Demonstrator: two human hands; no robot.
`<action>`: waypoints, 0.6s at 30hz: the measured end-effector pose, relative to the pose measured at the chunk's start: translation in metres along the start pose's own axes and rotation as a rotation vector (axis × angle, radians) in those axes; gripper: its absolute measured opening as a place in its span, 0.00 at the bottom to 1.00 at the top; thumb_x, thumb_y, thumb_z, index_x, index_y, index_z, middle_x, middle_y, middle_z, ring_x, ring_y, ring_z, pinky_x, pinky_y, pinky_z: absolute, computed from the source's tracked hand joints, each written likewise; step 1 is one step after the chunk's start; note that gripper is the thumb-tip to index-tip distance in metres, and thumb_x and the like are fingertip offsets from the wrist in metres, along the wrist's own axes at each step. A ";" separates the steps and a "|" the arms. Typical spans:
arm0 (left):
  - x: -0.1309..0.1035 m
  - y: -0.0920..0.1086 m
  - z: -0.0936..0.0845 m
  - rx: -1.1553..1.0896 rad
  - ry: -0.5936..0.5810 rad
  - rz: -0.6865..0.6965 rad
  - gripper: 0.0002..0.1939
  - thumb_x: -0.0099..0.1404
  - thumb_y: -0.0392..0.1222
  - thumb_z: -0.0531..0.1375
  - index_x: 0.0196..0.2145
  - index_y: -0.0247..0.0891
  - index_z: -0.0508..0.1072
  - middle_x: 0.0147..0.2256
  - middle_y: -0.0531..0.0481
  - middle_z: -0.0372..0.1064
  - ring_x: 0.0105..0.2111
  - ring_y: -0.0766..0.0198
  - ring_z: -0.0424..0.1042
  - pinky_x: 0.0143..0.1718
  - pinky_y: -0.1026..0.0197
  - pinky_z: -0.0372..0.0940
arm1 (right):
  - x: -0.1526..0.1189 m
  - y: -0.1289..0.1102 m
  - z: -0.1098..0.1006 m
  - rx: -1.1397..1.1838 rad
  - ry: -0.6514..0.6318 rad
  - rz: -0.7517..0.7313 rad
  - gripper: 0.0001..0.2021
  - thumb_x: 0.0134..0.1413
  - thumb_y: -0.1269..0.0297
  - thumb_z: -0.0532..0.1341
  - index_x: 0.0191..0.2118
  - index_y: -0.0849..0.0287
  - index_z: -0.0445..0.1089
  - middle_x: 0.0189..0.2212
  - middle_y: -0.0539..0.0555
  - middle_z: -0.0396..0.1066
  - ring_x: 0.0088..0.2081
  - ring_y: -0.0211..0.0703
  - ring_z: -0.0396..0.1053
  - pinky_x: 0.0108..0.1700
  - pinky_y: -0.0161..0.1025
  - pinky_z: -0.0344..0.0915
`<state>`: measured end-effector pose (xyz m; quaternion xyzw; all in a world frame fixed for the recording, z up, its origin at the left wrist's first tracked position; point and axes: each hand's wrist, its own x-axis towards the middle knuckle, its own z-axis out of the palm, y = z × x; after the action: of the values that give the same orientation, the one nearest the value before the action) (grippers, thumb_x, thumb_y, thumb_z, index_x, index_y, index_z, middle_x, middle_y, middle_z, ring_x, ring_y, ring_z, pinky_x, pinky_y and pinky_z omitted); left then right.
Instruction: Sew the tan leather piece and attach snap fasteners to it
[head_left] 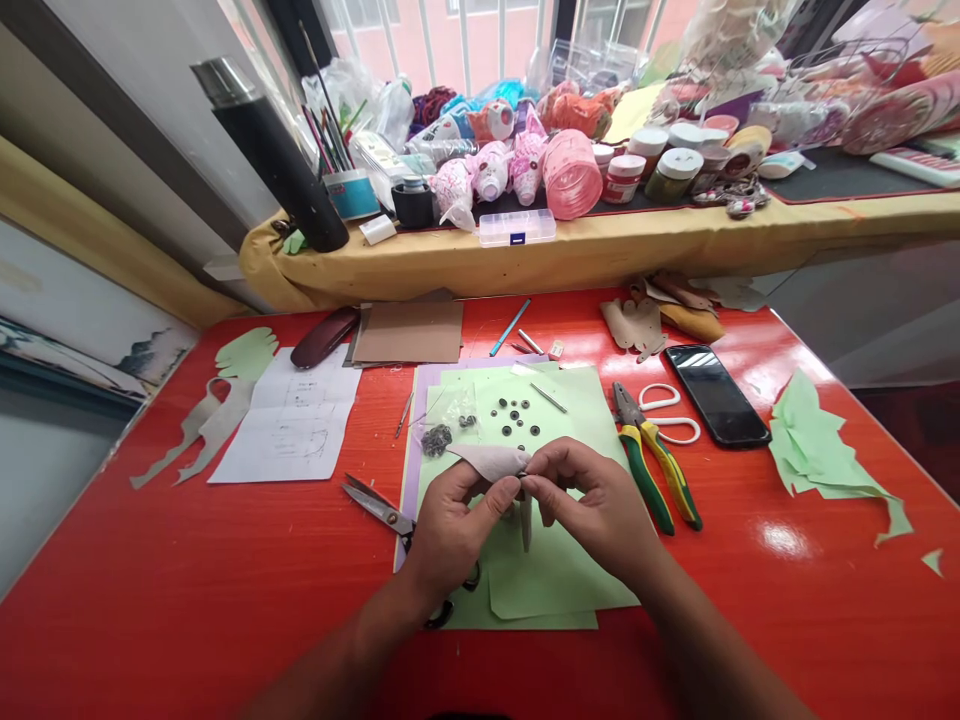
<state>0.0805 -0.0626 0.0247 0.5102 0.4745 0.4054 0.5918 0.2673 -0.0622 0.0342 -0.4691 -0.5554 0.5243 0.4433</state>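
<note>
A small grey piece of material (489,461) is pinched between both hands over green sheets (559,560). My left hand (457,525) holds its left part, thumb pressed near the middle. My right hand (589,500) grips its right edge with thumb and fingertips, beside a tiny dark part that is mostly hidden. A narrow grey strip of it hangs below the fingers. Just beyond the hands, several small dark round snap pieces (514,414) lie on the green sheet, next to a clear bag (437,438) with more dark pieces. Large scissors (380,508) lie partly under my left hand.
Pliers (652,460), white-handled scissors (679,430) and a black phone (718,396) lie to the right, with green scraps (817,440) beyond. At left are a drawn paper sheet (289,420) and a glasses case (325,337). Jars and crafts crowd the windowsill (480,262).
</note>
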 end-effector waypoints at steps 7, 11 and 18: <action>-0.003 -0.004 0.003 0.010 0.064 0.022 0.15 0.70 0.50 0.66 0.47 0.38 0.83 0.42 0.44 0.83 0.41 0.56 0.79 0.45 0.58 0.73 | 0.001 0.002 0.000 0.108 -0.022 0.086 0.15 0.61 0.52 0.69 0.38 0.56 0.68 0.26 0.47 0.69 0.25 0.37 0.69 0.27 0.34 0.69; -0.003 -0.003 0.005 0.015 0.069 0.012 0.17 0.70 0.51 0.65 0.47 0.37 0.83 0.40 0.45 0.82 0.38 0.57 0.79 0.42 0.59 0.73 | 0.002 0.002 0.001 0.146 -0.038 0.112 0.16 0.61 0.50 0.69 0.39 0.55 0.67 0.28 0.47 0.69 0.27 0.37 0.70 0.29 0.35 0.71; -0.003 -0.003 0.007 0.040 0.054 0.014 0.17 0.72 0.51 0.63 0.50 0.37 0.81 0.42 0.45 0.82 0.39 0.58 0.79 0.42 0.60 0.73 | 0.001 0.005 0.000 0.143 -0.089 0.111 0.19 0.64 0.50 0.68 0.53 0.55 0.69 0.31 0.47 0.69 0.28 0.38 0.71 0.31 0.35 0.71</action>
<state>0.0864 -0.0676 0.0220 0.5141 0.4948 0.4137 0.5655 0.2673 -0.0607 0.0292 -0.4424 -0.5087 0.6070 0.4207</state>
